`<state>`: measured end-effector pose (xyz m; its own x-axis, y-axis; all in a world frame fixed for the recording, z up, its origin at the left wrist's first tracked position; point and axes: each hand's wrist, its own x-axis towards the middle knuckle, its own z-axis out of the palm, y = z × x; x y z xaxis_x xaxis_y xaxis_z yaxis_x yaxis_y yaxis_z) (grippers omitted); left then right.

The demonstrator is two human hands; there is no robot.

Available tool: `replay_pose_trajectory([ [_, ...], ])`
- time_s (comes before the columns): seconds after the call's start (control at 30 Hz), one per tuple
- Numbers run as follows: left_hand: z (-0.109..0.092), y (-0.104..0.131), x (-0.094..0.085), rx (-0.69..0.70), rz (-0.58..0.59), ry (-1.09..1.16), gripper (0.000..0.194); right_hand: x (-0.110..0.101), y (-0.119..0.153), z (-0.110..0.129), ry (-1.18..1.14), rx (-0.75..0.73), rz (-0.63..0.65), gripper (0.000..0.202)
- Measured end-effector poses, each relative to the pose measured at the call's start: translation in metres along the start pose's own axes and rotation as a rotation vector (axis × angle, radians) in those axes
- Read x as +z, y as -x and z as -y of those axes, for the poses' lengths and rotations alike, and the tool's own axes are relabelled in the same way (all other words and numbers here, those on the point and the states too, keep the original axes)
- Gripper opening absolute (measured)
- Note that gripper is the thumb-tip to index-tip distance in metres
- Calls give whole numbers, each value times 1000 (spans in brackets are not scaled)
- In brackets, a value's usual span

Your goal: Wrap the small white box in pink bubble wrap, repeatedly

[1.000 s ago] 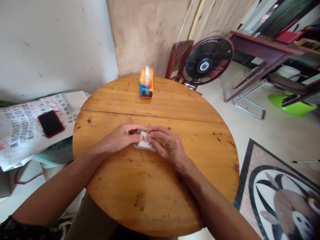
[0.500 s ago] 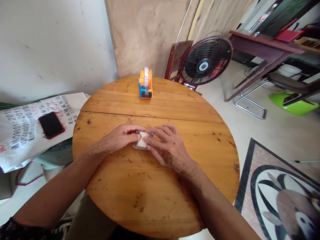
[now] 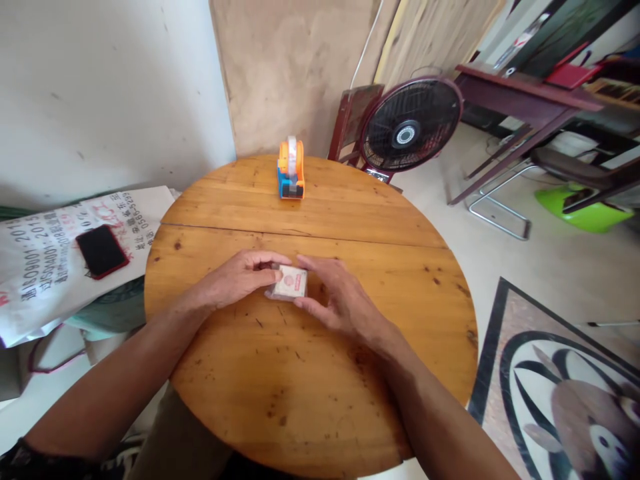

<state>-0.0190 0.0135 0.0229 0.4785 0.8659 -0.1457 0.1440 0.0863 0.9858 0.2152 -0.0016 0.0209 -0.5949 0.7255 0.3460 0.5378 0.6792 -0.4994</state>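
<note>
A small whitish square packet (image 3: 291,282) with red print and clear wrapping lies on the round wooden table (image 3: 310,393). My left hand (image 3: 245,277) grips its left side, the thumb on its top and the fingers along the far edge. On the right, my right hand (image 3: 343,293) is spread around the packet, thumb near the front corner and fingers near the far corner. Whether those fingertips touch it is hard to tell. Farther back stands an orange and blue tape dispenser (image 3: 291,170) with a roll of clear tape.
A phone (image 3: 103,251) lies on a printed white bag (image 3: 45,267) left of the table. Behind the table at the right are a dark red fan (image 3: 410,127) and a chair (image 3: 350,123). A desk (image 3: 530,90) stands farther right.
My right hand's fingers have moved off the packet's top and spread to its right side, uncovering the red print. My left hand has stayed on the packet.
</note>
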Motion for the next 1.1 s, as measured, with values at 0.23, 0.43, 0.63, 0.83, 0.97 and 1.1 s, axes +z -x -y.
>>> replay_pose_trajectory([
  [0.23,0,1,0,-20,-20,-5,28,1,-4,3,89,-61,33,49],
  [0.43,-2,1,2,-17,-134,15,37,-7,0,5,68,13,14,61],
  [0.63,-1,-1,-2,-23,-293,-17,29,-11,-2,5,47,31,-197,18],
  [0.83,-1,-1,1,-30,-186,32,37,1,-4,5,55,-103,-176,19],
  [0.97,2,-2,4,-27,-165,119,39,6,-4,6,87,-127,-179,23],
  [1.1,5,-4,5,-23,-165,157,38,7,-5,8,136,-114,-186,25],
])
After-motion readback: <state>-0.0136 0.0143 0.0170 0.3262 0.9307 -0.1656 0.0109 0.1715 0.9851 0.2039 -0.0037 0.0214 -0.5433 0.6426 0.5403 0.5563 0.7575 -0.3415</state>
